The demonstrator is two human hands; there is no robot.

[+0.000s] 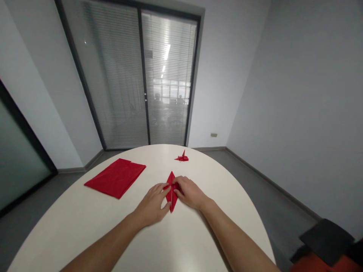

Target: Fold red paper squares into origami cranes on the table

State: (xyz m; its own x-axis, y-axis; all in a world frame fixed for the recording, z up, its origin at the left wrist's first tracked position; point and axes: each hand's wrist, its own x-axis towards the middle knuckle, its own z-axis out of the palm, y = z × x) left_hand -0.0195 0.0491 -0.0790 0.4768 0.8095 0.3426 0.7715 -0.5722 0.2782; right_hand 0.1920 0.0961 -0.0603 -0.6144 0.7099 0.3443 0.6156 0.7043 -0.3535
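A folded piece of red paper (171, 199), a narrow diamond with a slit down its middle, lies on the table in front of me. My left hand (152, 204) rests at its left side, fingertips on the upper part and thumb apart near the lower edge. On the right side, my right hand (189, 192) has its thumb and fingers bent together around the paper's edge, partly hiding it. Farther back sits a small red origami crane (183, 156), touched by neither hand.
A stack of red paper sheets (116, 178) lies on the left of the round white table (147, 249). Beyond stands a glass partition with blinds (124, 83). A black and orange chair (326, 241) is at the lower right.
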